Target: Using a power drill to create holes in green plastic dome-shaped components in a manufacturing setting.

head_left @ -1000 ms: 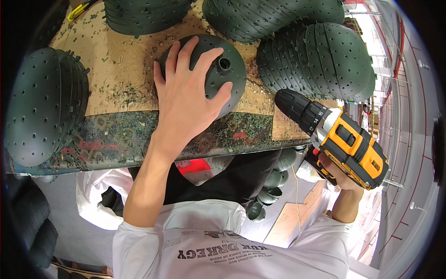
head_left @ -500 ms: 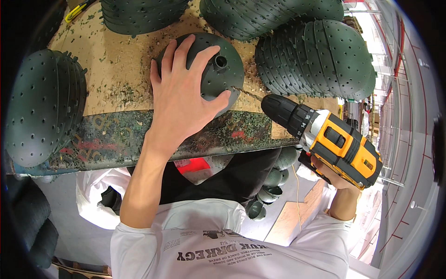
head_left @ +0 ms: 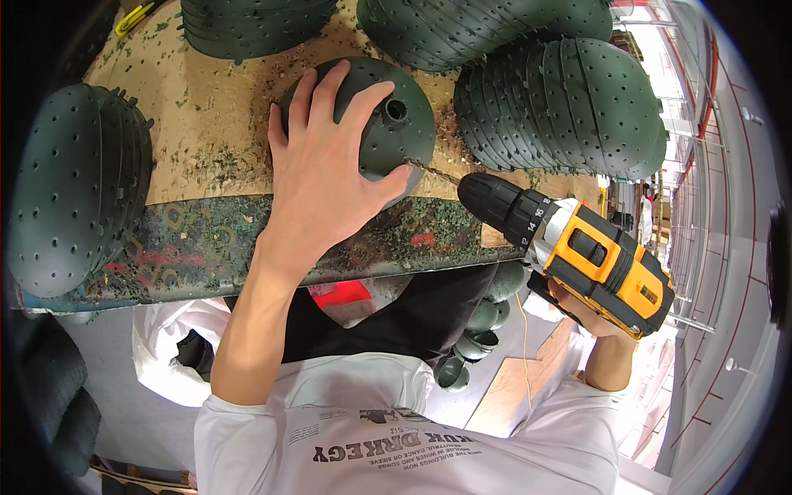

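Chip-strewn tan workbench (head_left: 206,124), one dark green dome (head_left: 384,148) held on it.

Nearest, one white T-shirt (head_left: 511,454) carries dark lettering, upside down in view; pale numerals ring the collar of one yellow-and-black drill (head_left: 606,268), its handle gripped by the right hand (head_left: 582,312), which is partly hidden. Its bit (head_left: 437,174) points at the dome's lower right side, just beside the left thumb; whether it touches cannot be told. With fingers spread, the left hand (head_left: 326,165) grasps the dome from above, near the bench's front edge. Four stacks of similar perforated shells stand around: one left (head_left: 74,190), one right (head_left: 569,107), two behind (head_left: 256,29) (head_left: 462,29). One yellow knife (head_left: 134,18) lies back left. Pale railings (head_left: 697,214) line the room's right side.
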A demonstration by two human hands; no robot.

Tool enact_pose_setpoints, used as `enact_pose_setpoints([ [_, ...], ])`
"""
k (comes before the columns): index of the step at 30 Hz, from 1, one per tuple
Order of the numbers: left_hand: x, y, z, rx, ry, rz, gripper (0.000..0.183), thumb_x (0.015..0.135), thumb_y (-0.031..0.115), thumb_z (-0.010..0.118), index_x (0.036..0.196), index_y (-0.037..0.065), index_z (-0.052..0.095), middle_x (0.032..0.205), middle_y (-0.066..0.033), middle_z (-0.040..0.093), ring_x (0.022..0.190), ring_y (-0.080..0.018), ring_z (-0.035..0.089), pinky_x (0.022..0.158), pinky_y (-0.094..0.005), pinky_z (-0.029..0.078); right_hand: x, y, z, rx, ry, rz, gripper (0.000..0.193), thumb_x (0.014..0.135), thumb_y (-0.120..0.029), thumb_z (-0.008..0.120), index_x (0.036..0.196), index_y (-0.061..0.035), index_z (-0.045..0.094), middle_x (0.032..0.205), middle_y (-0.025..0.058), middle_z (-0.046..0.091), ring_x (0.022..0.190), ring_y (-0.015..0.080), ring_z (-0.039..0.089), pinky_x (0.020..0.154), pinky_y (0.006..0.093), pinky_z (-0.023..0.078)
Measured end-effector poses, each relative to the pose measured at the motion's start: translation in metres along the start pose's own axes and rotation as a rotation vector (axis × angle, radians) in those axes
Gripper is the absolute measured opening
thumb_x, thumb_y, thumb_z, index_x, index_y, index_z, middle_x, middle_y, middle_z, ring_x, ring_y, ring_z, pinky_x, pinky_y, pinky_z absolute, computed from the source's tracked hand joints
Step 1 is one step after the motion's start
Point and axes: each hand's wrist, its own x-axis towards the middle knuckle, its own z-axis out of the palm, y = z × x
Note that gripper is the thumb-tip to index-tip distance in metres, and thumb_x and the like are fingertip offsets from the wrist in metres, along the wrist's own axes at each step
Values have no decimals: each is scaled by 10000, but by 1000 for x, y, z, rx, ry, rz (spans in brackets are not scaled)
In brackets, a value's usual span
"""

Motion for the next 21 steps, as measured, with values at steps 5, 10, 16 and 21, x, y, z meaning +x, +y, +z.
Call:
enact_pose_setpoints([
  [5, -1, -1, -4, 4, -32, -3, 842, 663, 307, 847, 1411, 245, 468, 1526, -148, 339, 1418, -417, 281, 1146, -606, 235, 15, -7, -14, 196, 282, 57, 504, 969, -242, 512, 1467, -279, 442, 1480, 6, 500, 1244, 186, 593, 1049, 422, 503],
  [10, 2, 1, -2, -38, -55, 28, 937, 604, 293, 883, 1428, 254, 439, 1534, -144, 320, 1422, -428, 270, 1145, -616, 233, 50, 3, -50, 681, 386, 77, 472, 856, -201, 656, 1311, -132, 550, 1252, 55, 597, 1080, 209, 637, 897, 371, 527],
  [16, 0, -2, -1, -7, -46, -15, 936, 594, 286, 888, 1419, 256, 446, 1533, -136, 322, 1428, -427, 263, 1141, -636, 227, 97, 3, -67, 1463, 256, 280, 493, 715, -186, 760, 1143, 19, 629, 1011, 118, 678, 863, 282, 696, 743, 337, 534],
  [21, 0, 0, -2, -4, -46, -19, 926, 602, 292, 883, 1418, 264, 446, 1534, -130, 322, 1432, -422, 259, 1141, -641, 225, 109, 8, -71, 1441, 326, 153, 549, 707, -184, 758, 1189, 32, 611, 1105, 167, 675, 923, 307, 694, 818, 347, 532],
])
